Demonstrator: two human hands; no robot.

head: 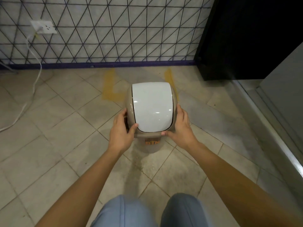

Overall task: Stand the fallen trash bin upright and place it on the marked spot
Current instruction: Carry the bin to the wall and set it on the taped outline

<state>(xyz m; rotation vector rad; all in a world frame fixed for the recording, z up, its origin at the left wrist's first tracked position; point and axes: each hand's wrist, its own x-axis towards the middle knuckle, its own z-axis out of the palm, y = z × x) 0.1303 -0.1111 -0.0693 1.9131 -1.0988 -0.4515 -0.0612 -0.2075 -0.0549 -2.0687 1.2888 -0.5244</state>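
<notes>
Beige trash bin [150,147], white swing lid [151,105], upright on tiled floor [65,136]. Left hand [122,128] and right hand [179,125] clamped on its top rim. Yellow floor marking [111,89] just beyond, partly hidden by bin.

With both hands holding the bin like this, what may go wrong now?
1. Both hands, left and right, grip only the bin's top rim beside the white swing lid; a thumb may push the lid in and slip.
2. The yellow marks lie partly hidden behind the bin, so it may land off the spot.
</notes>
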